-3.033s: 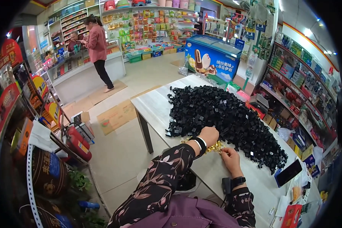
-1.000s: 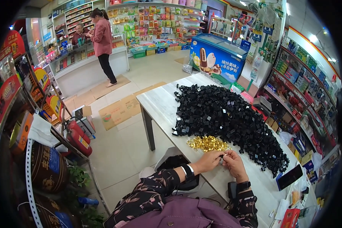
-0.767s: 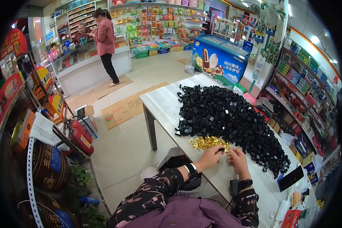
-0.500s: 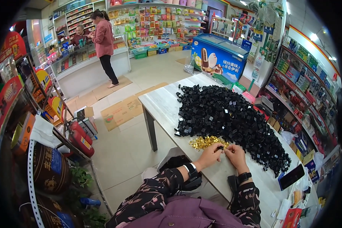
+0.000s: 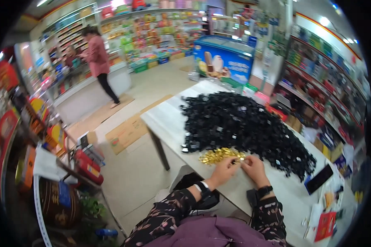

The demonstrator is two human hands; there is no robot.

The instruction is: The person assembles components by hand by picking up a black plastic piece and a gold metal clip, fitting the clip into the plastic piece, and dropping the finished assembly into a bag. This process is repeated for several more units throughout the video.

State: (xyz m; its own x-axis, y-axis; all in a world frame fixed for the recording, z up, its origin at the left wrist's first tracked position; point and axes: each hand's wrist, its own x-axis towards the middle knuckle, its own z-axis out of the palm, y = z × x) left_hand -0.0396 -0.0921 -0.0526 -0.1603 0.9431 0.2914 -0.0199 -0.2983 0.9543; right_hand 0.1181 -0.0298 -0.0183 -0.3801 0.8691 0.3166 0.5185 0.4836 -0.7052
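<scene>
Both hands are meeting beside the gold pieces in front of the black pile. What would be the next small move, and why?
Probably the left hand reaches to the small gold heap for another piece. Both it and the right hand meet fingertip to fingertip just beside that heap, with the big black pile right behind. What the fingertips pinch is too small to tell.

bare table lies left of the hands; black heap blocks beyond.
</scene>
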